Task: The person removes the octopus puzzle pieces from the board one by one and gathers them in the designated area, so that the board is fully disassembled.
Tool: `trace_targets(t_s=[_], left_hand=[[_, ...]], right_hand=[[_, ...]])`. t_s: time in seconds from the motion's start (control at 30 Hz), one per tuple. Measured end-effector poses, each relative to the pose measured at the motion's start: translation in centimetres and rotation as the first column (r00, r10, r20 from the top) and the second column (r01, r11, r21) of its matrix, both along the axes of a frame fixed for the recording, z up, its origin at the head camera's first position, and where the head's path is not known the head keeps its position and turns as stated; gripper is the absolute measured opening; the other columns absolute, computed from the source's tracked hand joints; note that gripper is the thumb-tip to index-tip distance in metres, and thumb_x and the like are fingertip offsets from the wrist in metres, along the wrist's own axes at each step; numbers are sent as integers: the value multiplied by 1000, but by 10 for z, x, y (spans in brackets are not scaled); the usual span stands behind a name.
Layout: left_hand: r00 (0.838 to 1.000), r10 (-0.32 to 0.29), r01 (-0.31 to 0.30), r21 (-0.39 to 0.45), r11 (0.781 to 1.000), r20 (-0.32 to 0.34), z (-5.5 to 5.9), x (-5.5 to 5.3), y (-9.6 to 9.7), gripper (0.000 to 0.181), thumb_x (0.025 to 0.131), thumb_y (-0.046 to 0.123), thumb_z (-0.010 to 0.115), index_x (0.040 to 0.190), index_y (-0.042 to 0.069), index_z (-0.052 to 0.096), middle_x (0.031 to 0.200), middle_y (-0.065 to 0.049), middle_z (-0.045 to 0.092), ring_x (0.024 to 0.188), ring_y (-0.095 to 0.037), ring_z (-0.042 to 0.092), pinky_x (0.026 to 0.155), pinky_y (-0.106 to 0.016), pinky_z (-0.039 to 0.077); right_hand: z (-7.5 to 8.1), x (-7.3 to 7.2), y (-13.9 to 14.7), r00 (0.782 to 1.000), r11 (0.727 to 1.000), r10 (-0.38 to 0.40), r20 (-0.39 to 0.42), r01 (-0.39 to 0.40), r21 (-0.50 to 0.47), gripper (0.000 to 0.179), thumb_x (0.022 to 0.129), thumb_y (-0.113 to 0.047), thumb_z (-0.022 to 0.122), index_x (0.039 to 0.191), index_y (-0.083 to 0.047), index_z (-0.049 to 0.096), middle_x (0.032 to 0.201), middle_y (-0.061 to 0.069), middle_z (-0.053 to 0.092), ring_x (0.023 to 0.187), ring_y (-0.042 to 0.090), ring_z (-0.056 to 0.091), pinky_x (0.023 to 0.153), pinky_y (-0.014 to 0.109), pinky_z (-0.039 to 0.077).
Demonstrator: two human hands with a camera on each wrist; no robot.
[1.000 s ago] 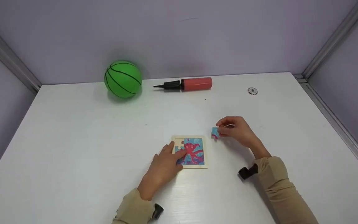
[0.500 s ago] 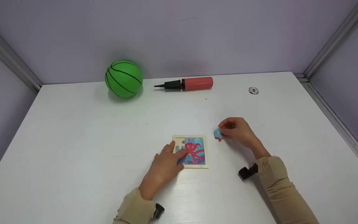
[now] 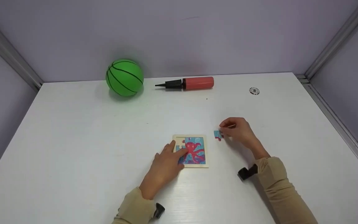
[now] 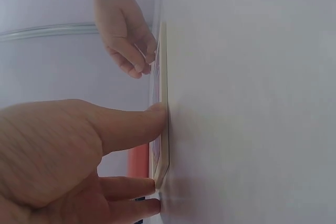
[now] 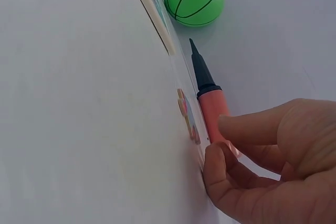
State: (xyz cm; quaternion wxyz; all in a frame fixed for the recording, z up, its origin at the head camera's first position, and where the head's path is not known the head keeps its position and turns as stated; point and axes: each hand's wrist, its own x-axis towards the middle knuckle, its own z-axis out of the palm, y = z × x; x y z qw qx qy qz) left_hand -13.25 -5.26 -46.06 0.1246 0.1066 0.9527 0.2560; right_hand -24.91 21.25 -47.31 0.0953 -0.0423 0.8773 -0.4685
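A wooden octopus jigsaw puzzle (image 3: 195,152) lies in its pale frame, with bare wood at its upper left corner. My left hand (image 3: 164,165) rests on it: the thumb touches the near edge, one finger lies across the picture and others reach the left rim. Right of the frame, a loose blue and pink puzzle piece (image 3: 218,135) lies on the table, also seen flat in the right wrist view. My right hand (image 3: 237,129) hovers beside it, thumb and index finger loosely bent. In the right wrist view a gap separates these fingertips from the piece (image 5: 188,116).
A green ball (image 3: 124,77) stands at the back left, near the wall. Right of it lies a hand pump (image 3: 197,83) with a red barrel and black nozzle. A round black and white chip (image 3: 254,91) sits at the back right of the white table (image 3: 73,140).
The puzzle piece, tilted in my right fingers one second ago, has turned and now lies flat on the table. My right hand has shifted slightly; the left stays on the puzzle.
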Motion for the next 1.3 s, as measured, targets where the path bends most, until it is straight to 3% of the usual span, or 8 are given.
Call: trace_targets(t_s=[0.2, 0.37, 0.57, 0.83, 1.13, 1.3], left_hand=[[1000, 0, 0, 12, 1000, -27, 0, 3, 2, 47, 89, 13, 67, 135, 15, 57, 148, -25, 33, 136, -43, 30, 99, -67, 30], [999, -20, 20, 2, 1000, -37, 2, 7, 4, 46, 89, 15, 66, 135, 15, 58, 147, -25, 35, 135, -44, 32, 96, -65, 35], [997, -58, 54, -85, 995, -53, 1, 5, 4, 43, 91, 21, 64, 134, 20, 59, 148, -23, 35, 133, -44, 35, 95, -61, 39], [996, -54, 47, -98, 994, -76, -2, 2, 4, 40, 90, 21, 66, 130, 21, 63, 145, -24, 39, 129, -42, 39, 91, -57, 41], [990, -76, 62, -123, 990, -117, -1, 1, 3, 40, 90, 23, 68, 129, 24, 63, 142, -21, 42, 125, -36, 42, 86, -54, 43], [994, -51, 46, -56, 997, -94, -1, 0, 1, 43, 88, 16, 67, 130, 22, 62, 145, -23, 38, 132, -39, 36, 93, -62, 36]], right_hand=[[3, 2, -6, 1000, 1000, -10, 8, 10, 8, 15, 90, -16, 66, 99, -4, 69, 97, 10, 64, 79, 21, 59, 60, 28, 49], [8, 8, -22, 997, 998, 67, -26, -67, 5, 14, 90, -15, 66, 100, -5, 69, 98, 9, 66, 77, 22, 61, 64, 29, 51], [10, 12, -46, 981, 983, 181, -65, -180, 20, 13, 90, -14, 67, 98, -5, 71, 94, 7, 67, 75, 20, 61, 68, 29, 50], [5, 14, -71, 949, 952, 303, -83, -299, 59, 12, 89, -15, 68, 97, -7, 73, 93, 4, 68, 81, 19, 62, 77, 34, 51], [6, 12, -78, 931, 930, 358, -75, -347, 123, 15, 91, -16, 66, 100, -8, 75, 95, 2, 71, 81, 16, 59, 77, 33, 49], [5, 11, -79, 920, 912, 386, -70, -369, 178, 15, 91, -15, 65, 101, -9, 75, 95, 2, 70, 79, 15, 54, 74, 31, 47]])
